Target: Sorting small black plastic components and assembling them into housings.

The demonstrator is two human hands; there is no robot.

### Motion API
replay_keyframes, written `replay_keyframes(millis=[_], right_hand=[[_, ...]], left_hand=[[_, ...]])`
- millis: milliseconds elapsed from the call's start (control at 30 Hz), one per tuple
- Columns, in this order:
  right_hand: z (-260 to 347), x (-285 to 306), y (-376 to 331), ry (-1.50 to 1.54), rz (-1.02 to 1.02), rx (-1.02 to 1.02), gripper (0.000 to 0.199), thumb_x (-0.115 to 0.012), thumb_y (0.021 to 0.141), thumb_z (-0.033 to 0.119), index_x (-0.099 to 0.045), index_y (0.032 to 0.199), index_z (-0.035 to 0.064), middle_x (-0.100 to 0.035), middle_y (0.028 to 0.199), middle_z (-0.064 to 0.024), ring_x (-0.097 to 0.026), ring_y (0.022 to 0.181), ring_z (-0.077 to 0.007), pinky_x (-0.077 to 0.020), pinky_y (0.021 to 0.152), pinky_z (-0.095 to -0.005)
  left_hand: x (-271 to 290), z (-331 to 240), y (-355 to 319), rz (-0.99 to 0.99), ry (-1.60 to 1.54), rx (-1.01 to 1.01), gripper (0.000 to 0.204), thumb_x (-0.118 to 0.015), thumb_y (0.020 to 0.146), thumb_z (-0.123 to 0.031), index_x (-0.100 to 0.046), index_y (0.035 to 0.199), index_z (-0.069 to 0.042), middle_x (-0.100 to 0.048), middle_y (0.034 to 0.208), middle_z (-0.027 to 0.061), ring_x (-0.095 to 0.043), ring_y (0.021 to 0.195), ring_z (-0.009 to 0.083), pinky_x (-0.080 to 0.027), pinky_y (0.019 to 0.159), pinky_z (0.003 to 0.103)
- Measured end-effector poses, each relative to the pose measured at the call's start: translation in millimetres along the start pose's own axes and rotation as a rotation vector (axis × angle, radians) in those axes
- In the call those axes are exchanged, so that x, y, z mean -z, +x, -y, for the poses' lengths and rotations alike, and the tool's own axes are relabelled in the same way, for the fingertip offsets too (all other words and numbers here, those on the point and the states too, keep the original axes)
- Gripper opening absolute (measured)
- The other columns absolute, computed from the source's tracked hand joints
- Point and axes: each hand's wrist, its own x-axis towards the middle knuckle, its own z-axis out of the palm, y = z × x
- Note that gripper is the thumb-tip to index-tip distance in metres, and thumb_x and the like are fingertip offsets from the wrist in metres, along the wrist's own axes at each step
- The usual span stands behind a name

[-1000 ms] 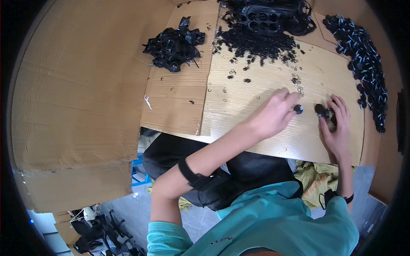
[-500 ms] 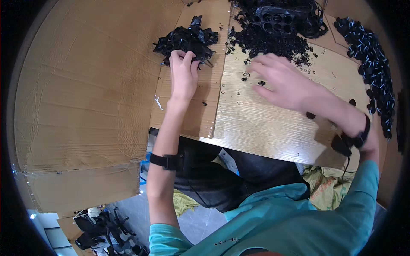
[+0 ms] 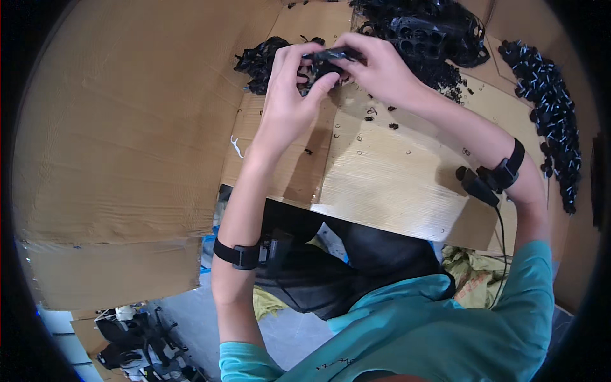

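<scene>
Here's the left hand (image 3: 293, 92) and the right hand (image 3: 379, 63), both gripping a black piece (image 3: 326, 62) over the tabletop's (image 3: 394, 184) far left part! A crumpled black heap (image 3: 259, 56) crowds the left hand; the right partly blocks small black parts (image 3: 445, 81) near the far edge. Black knobs (image 3: 550, 111) with pale pins line the right edge.

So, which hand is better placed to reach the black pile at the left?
Probably the left hand: it is close beside the black pile, while the right hand is farther away. Both hands seem busy with black material.
</scene>
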Motion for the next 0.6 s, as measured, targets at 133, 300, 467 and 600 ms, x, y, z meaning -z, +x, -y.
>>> replay_keyframes(millis=[133,300,467,600], right_hand=[[33.4,19.9,0.7,0.102,0.032,-0.082,0.018,-0.061,0.094,0.016,-0.065,0.103,0.0005,-0.062,0.072,-0.0037,-0.055,0.062,-0.0074,-0.0449,0.057,-0.0259],[46.4,39.2,-9.3,0.187,0.090,-0.170,0.023,-0.060,0.097,0.023,-0.066,0.102,0.0019,-0.062,0.075,0.0016,-0.054,0.065,-0.0043,-0.0431,0.056,-0.0204],[58.0,31.9,-29.0,0.252,-0.163,-0.344,0.060,-0.075,0.087,0.026,-0.041,0.128,-0.0007,-0.052,0.116,-0.0125,-0.062,0.081,-0.0123,-0.0542,0.074,-0.0270],[53.6,19.5,-60.9,0.192,-0.173,-0.229,0.050,-0.077,0.083,0.015,-0.049,0.122,-0.0013,-0.054,0.114,-0.0121,-0.064,0.093,-0.0146,-0.0552,0.082,-0.0288]], left_hand=[[-14.4,-3.6,1.8,-0.148,-0.424,0.125,0.037,-0.072,0.089,-0.022,-0.057,0.118,-0.004,-0.058,0.113,0.0111,-0.057,0.102,0.0156,-0.048,0.083,0.031],[-18.7,-21.7,-8.3,0.137,-0.768,0.241,0.018,-0.067,0.093,-0.015,-0.060,0.102,-0.002,-0.059,0.087,-0.0022,-0.054,0.083,0.0045,-0.045,0.075,0.021],[-34.6,-30.6,-21.0,0.003,-0.807,0.326,0.015,-0.066,0.094,-0.015,-0.057,0.098,-0.003,-0.058,0.085,-0.0020,-0.052,0.076,0.0037,-0.043,0.067,0.021],[-50.7,-26.1,-33.8,-0.038,-0.831,0.337,0.017,-0.063,0.095,-0.014,-0.054,0.105,-0.003,-0.060,0.085,-0.0006,-0.052,0.074,0.0025,-0.041,0.063,0.019]])
